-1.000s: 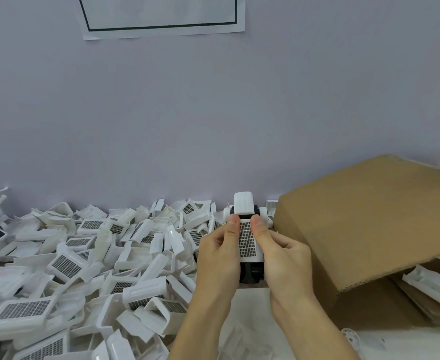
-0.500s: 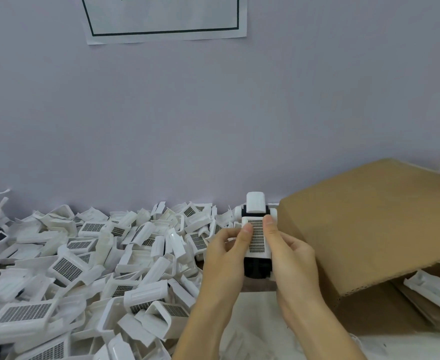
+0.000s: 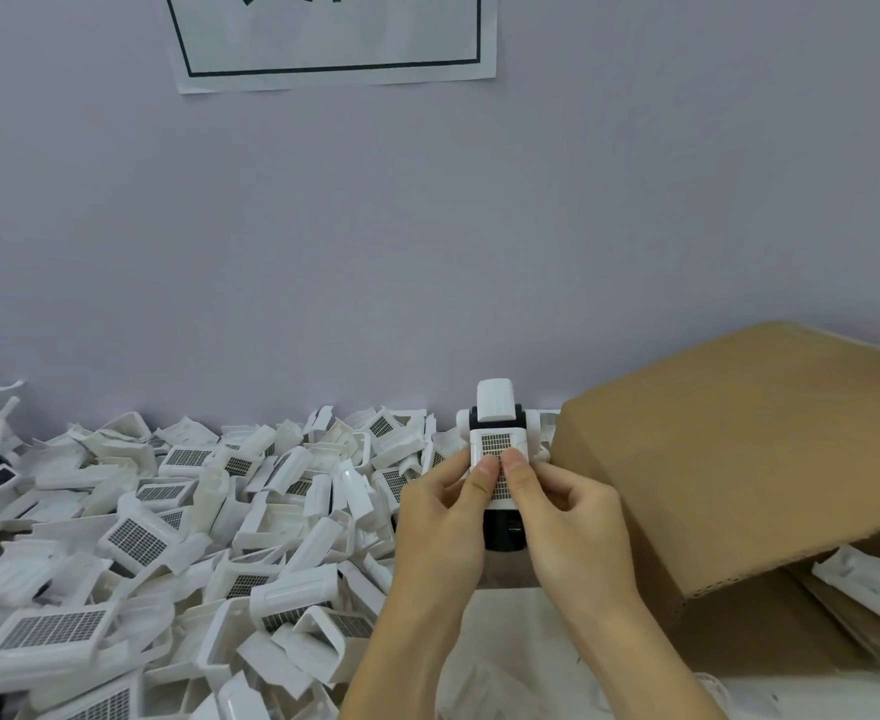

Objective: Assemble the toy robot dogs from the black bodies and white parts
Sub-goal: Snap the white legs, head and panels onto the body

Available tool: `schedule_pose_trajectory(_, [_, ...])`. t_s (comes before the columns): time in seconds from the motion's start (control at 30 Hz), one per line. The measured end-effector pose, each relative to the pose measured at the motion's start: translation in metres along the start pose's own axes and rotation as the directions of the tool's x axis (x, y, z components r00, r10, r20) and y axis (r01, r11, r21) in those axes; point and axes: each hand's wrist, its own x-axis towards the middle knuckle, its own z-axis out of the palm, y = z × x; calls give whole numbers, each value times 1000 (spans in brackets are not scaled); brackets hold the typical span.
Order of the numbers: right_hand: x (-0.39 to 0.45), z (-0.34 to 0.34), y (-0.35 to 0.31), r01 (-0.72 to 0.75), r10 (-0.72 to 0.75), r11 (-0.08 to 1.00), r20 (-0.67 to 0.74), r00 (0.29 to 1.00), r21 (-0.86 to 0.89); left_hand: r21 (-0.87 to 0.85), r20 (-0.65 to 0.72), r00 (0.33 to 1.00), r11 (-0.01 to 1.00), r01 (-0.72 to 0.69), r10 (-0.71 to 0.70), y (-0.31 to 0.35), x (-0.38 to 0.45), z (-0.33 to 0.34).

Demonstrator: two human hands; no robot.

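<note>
- Holding one toy robot dog (image 3: pixel 499 459) up between both hands, above the table edge, just left of the cardboard box (image 3: pixel 749 459).
- Left hand (image 3: pixel 445 517) grips the toy's left side, fingers curled around it, thumb pressed onto the white back panel (image 3: pixel 497 449) with the dark grid patch.
- Right hand (image 3: pixel 565 517) grips the right side the same way, thumb on the same panel; the two thumb tips touch side by side on the grid.
- Toy is upright-ish, white head block (image 3: pixel 495 400) pointing away toward the wall, black body (image 3: pixel 502 532) showing below the panel between the palms.
- White rounded bits stick out on both sides near the head; cannot tell exactly what parts they are.
- Pile of loose white parts (image 3: pixel 167 537) covers the table on the left, many with the same grid patch, lying at all angles.
- Few dark pieces at the far left edge, mostly cut off.
- Box is brown, tilted, with a white part (image 3: pixel 874 589) lying under its lower right side.
- Paper sheet (image 3: pixel 331 39) with a dark border is stuck on the pale wall (image 3: pixel 427 252), top cut off.
</note>
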Motion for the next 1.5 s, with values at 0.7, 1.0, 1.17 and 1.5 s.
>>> schedule_pose_trajectory(0.7, [12, -20, 7, -68, 63, 998, 204, 977, 16, 52, 51, 993, 993, 106, -109, 0, -2, -3])
schedule_pose_trajectory(1.0, [7, -10, 12, 140, -134, 968, 42, 990, -210, -129, -38, 969, 963, 237, -243, 5, -4, 1])
schedule_pose_trajectory(1.17, [4, -11, 10, 179, -165, 935, 72, 984, -305, -282, -32, 939, 905, 319, -341, 10, -5, 0])
schedule_pose_trajectory(1.5, [0, -8, 6, 182, -166, 943, 81, 983, -279, -385, 70, 934, 854, 350, -351, 20, -5, -2])
